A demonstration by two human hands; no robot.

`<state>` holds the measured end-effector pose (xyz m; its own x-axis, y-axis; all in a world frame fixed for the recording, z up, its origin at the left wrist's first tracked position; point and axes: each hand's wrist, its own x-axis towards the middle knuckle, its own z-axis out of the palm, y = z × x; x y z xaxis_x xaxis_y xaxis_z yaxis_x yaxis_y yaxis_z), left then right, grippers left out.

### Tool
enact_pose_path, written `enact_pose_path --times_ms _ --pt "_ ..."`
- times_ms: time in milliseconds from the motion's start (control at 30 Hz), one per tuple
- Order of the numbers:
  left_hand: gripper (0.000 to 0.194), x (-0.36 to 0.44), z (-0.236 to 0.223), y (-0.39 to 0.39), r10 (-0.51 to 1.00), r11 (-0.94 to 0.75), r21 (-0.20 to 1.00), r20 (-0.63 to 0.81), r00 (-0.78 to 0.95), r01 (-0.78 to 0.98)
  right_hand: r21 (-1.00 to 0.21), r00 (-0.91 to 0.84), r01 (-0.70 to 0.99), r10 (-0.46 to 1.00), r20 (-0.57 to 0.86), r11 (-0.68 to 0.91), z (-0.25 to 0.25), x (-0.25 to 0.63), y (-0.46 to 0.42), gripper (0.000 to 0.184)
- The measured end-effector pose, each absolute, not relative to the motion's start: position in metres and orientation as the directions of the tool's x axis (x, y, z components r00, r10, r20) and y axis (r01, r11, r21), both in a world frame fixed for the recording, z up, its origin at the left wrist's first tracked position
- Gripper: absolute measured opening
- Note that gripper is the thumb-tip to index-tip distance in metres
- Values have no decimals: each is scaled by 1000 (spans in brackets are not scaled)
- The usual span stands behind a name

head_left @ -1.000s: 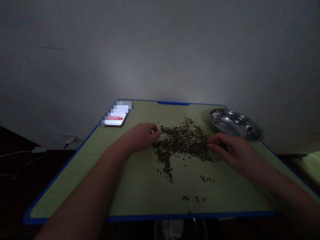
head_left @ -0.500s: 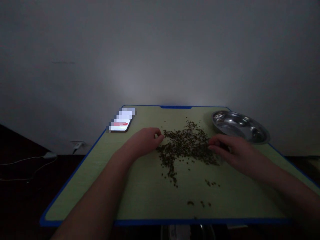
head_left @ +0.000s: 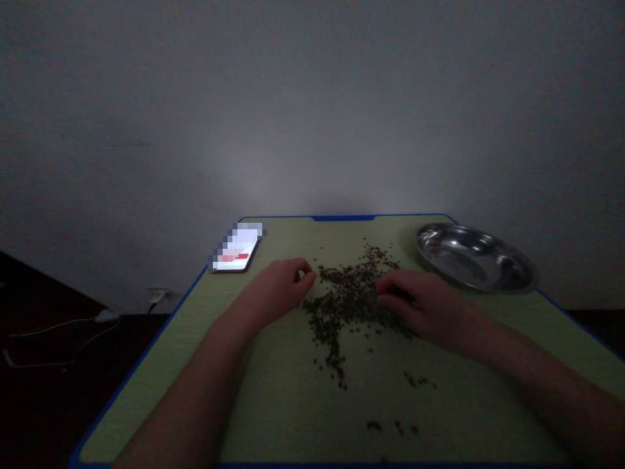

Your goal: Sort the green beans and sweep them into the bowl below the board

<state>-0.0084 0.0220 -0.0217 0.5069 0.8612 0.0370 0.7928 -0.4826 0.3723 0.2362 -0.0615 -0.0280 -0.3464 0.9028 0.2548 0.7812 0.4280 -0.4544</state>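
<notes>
Small dark brown grains (head_left: 349,293), like dried peppercorns or seeds, lie scattered over the middle of the pale green table (head_left: 288,404). My left hand (head_left: 286,286) rests at the left edge of the spread, thumb and forefinger curled together. Whether anything is pinched there is too small to see. My right hand (head_left: 415,303) is over the right part of the grains with thumb and fingers drawn close together. What it holds, if anything, is hidden. Some grains lie under and beside the right fingers.
A shiny oval metal bowl (head_left: 476,257) stands at the table's back right. A phone with a lit screen (head_left: 239,247) lies at the back left. A few stray bits (head_left: 374,426) lie near the front. Behind is a wall (head_left: 312,117); white cables (head_left: 105,317) are at left.
My right hand has moved left, further over the grains. My left hand stays at the left edge of the spread. The view has tilted up slightly.
</notes>
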Motion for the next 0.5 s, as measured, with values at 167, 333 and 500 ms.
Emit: enact_pose_path --times_ms 167,333,500 --pt "34 -7 -21 21 862 -481 375 38 505 793 -457 -341 776 899 275 435 -34 233 -64 11" --pt "33 -7 -22 21 858 -489 378 48 511 786 -433 -369 773 883 290 465 -35 228 -65 11" --pt "34 -6 -22 21 853 -497 368 43 520 786 -419 -365 768 869 335 484 -37 229 -65 10"
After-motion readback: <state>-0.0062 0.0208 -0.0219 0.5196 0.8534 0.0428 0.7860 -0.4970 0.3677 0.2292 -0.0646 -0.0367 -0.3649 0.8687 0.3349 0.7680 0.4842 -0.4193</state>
